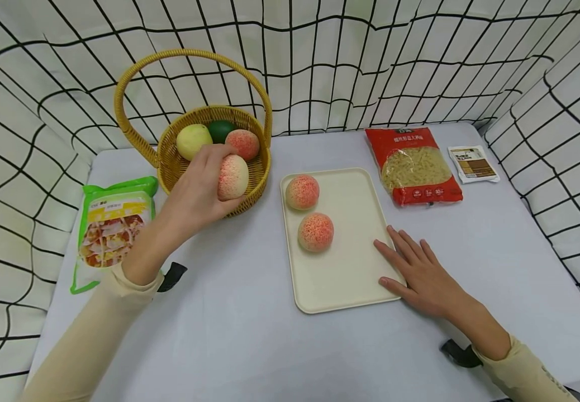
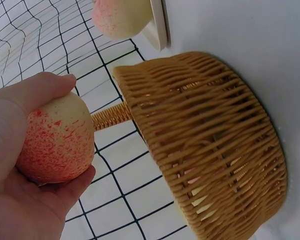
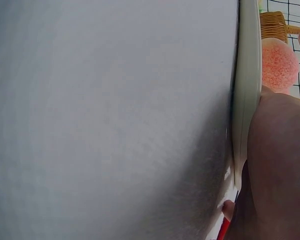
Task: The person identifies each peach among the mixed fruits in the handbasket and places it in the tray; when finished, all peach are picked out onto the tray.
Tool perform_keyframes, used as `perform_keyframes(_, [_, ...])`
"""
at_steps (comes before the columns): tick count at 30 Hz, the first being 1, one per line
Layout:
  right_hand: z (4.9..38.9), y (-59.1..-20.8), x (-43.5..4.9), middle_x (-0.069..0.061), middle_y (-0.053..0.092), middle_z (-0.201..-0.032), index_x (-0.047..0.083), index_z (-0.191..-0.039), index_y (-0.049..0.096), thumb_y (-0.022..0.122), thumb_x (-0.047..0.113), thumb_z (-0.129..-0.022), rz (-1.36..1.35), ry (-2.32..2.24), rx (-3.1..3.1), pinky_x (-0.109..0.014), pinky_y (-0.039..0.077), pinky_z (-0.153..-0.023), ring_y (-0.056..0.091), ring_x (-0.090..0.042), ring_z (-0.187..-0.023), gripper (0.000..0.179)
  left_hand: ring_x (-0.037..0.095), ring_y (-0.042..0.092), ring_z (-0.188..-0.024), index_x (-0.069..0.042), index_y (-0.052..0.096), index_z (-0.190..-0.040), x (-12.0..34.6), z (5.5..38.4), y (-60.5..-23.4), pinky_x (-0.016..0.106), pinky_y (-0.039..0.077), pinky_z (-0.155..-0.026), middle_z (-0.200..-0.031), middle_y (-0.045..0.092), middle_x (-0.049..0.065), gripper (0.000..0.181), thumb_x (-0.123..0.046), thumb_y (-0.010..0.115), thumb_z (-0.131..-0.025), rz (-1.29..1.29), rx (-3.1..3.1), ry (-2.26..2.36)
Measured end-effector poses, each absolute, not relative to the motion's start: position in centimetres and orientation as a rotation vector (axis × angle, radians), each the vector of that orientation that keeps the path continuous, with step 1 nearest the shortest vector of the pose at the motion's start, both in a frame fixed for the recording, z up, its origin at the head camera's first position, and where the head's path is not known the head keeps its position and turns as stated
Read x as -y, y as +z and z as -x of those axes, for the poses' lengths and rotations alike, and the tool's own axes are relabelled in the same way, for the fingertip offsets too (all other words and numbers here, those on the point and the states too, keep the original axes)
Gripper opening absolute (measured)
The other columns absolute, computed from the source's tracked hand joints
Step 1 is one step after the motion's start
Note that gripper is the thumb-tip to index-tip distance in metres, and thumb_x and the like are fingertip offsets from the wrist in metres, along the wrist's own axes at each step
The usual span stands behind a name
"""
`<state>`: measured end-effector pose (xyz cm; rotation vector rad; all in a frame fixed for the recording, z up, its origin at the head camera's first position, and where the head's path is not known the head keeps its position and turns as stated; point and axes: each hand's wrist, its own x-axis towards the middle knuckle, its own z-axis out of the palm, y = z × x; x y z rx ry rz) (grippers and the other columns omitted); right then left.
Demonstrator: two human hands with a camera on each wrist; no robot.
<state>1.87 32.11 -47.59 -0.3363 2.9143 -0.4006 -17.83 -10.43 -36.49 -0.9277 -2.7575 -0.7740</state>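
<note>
My left hand [image 1: 196,187] grips a pale peach [image 1: 233,177] with red speckles over the front of the wicker basket [image 1: 169,162]. In the left wrist view the thumb and fingers curl round this peach [image 2: 57,142], beside the basket's woven side [image 2: 205,135]. Inside the basket lie a yellow-green fruit [image 1: 194,142], a dark green one [image 1: 221,131] and another peach [image 1: 242,145]. Two peaches, one at the back [image 1: 302,192] and one nearer [image 1: 316,232], sit on the cream tray [image 1: 350,273]. My right hand [image 1: 421,273], fingers spread, rests at the tray's right edge.
A green-edged food bag [image 1: 114,223] lies left of the basket. Right of the tray are a red pasta bag [image 1: 416,166] and a small white-and-brown packet [image 1: 473,163]. The basket's tall handle [image 1: 191,53] arches up before a black wire grid [image 1: 315,67] that surrounds the table.
</note>
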Motion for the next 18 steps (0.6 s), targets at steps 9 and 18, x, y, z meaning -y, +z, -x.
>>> perform_keyframes(9, [-1.8,-47.6,-32.1,-0.009,0.011,-0.182,0.033,-0.170,0.025,0.062,0.055,-0.101,0.338,-0.396,-2.914,-0.077,0.015,-0.127,0.014,-0.041,-0.166,0.081,0.037,0.052,-0.135,-0.001,0.045,-0.146,9.8,17.3,-37.5,0.058,0.048,-0.117,-0.146,0.050,0.022,0.081,-0.008,0.091,-0.080,1.012,2.704,-0.782])
perform_keyframes(18, [-1.8,-47.5,-32.1,-0.009,0.011,-0.182,0.033,-0.170,0.025,0.061,0.056,-0.102,0.338,-0.404,-2.912,-0.076,0.016,-0.127,0.014,-0.041,-0.166,0.081,0.037,0.052,-0.136,-0.001,0.046,-0.145,10.0,17.1,-37.5,0.058,0.047,-0.118,-0.145,0.050,0.021,0.081,-0.006,0.091,-0.079,1.007,2.676,-0.802])
